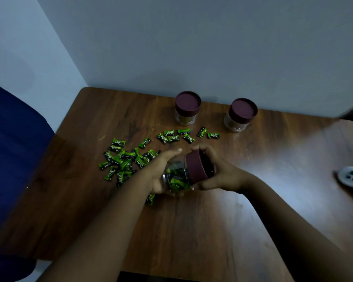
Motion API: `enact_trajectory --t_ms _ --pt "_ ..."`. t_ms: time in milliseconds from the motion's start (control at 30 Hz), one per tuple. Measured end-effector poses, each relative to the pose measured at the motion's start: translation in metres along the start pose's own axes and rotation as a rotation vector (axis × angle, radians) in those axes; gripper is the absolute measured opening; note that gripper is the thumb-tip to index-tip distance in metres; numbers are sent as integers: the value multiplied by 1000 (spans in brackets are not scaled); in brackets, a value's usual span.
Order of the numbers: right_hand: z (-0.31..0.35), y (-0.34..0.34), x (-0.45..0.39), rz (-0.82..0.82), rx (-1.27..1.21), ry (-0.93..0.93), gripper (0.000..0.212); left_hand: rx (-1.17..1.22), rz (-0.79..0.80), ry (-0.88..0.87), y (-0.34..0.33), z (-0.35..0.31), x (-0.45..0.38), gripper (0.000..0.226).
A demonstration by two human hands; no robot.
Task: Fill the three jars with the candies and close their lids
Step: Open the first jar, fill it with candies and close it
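Left hand (161,176) grips filled jar (176,178); right hand (214,174) clamps its lid (196,167), capping underway; next: twist tight, set upright

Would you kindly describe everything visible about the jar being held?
The held jar is clear, glass or plastic by its look, partly filled with green-wrapped candies. A maroon lid sits on its mouth. It is tipped on its side above the table, lid end to the right. The left hand cradles its body; the right hand grips the lid.
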State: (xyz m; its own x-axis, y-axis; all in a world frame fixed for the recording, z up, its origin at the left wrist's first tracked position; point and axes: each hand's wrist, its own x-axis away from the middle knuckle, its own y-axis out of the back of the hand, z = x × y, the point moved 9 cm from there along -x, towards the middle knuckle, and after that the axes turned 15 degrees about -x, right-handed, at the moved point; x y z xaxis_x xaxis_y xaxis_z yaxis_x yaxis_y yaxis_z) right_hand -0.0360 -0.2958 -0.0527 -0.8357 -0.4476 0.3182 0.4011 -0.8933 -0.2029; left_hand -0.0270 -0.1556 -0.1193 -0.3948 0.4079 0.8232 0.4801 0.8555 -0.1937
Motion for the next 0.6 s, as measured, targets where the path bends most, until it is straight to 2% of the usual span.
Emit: enact_trajectory --t_ms 100,233,400,467,600 --pt "2 -1 2 -24 -37 47 97 59 14 -9 -1 2 2 64" --pt "11 -2 -1 6 110 36 90 59 -12 -82 0 -4 6 57" --pt "12 3 -2 -34 72 -100 86 89 -287 -316 3 -17 8 45" --pt "19 -1 0 -4 98 -76 86 82 -239 -289 0 -13 7 48" --pt "38 -16 4 73 459 72 92 9 36 -12 -9 4 7 51"
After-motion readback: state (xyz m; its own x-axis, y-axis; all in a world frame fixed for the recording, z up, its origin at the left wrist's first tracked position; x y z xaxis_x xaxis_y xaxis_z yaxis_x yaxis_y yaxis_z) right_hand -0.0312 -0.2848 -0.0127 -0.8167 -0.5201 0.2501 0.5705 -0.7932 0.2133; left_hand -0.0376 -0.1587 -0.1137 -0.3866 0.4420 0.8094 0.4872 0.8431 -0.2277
